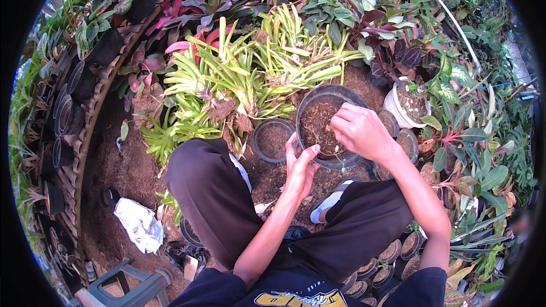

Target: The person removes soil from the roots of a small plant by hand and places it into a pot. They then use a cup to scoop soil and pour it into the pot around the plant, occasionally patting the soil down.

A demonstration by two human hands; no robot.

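Note:
My left hand [300,168] grips the near-left rim of a black plastic pot [303,103], thumb toward the inside and fingers outside. Brown, crumbly potting mix [319,118] partly fills the pot. A thin trailing stem with small green leaves [337,150] lies across the near rim, close to my left thumb. Over the pot's right side, my right hand [357,130] has its fingers curled together just above the mix; whatever is between the fingertips is hidden. A smaller black pot of soil [274,140] stands on the ground left of the held pot.
Uprooted green bromeliads [239,76] are heaped ahead. A white pot [407,104] and leafy plants line the right. Small soil-filled pots [389,252] cluster at lower right. A plastic stool [128,283], a white sack [140,224] and a phone [190,267] are at lower left.

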